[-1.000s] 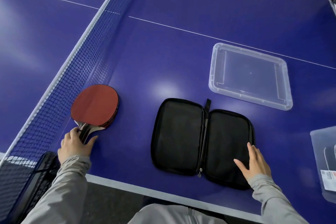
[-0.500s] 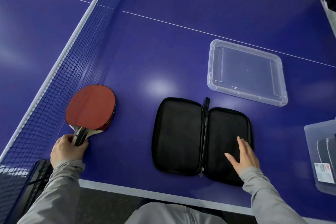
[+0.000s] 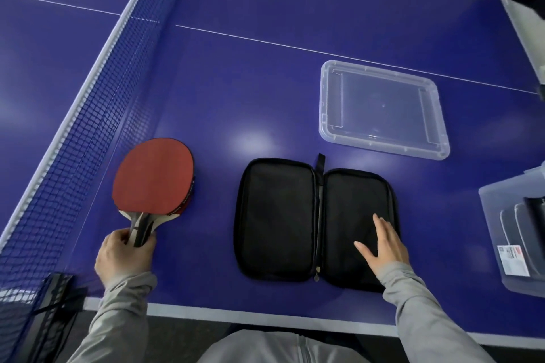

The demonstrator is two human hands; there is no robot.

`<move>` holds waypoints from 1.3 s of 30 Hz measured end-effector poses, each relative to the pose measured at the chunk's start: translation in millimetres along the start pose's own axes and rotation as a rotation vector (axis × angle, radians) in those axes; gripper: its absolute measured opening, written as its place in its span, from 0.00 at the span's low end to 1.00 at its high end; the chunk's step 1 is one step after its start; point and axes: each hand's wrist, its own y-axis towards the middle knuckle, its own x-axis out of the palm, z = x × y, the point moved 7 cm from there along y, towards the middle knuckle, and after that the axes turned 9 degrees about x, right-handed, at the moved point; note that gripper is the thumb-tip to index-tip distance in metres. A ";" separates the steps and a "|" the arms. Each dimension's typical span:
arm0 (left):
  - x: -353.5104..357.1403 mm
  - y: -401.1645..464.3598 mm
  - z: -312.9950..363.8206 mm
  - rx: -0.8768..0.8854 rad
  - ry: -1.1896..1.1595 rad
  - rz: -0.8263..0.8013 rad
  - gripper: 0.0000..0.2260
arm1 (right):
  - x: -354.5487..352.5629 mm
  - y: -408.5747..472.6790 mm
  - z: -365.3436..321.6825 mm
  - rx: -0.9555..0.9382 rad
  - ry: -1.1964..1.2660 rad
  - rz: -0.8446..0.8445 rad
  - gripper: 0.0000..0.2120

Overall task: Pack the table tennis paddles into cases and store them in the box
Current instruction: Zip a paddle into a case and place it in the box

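A red-faced paddle (image 3: 153, 175) lies near the net on the blue table, stacked on another paddle whose edge shows beneath. My left hand (image 3: 124, 255) grips the handle. A black zip case (image 3: 295, 215) lies unzipped and spread flat in front of me. My right hand (image 3: 383, 244) rests with straight fingers on the case's right half. A clear plastic box (image 3: 507, 244) at the right edge holds dark cases.
A clear plastic lid (image 3: 380, 109) lies flat beyond the case. The net (image 3: 88, 115) runs along the left, with its black clamp (image 3: 53, 295) at the table's near edge. The table's white front edge (image 3: 265, 317) is close to my body.
My left hand has closed its fingers round the paddle handle. My right hand has stayed on the case's right half.
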 end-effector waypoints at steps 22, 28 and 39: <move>147.6 -245.2 207.4 0.220 -0.224 -0.133 0.12 | 11.0 6.9 87.8 -0.204 -0.084 -0.092 0.36; 184.8 -285.1 226.3 0.151 -0.193 -0.158 0.14 | 21.0 9.4 99.1 -0.273 -0.084 -0.120 0.34; 217.1 -299.5 246.6 0.016 -0.178 -0.095 0.14 | 24.9 8.8 103.3 -0.320 -0.079 -0.106 0.34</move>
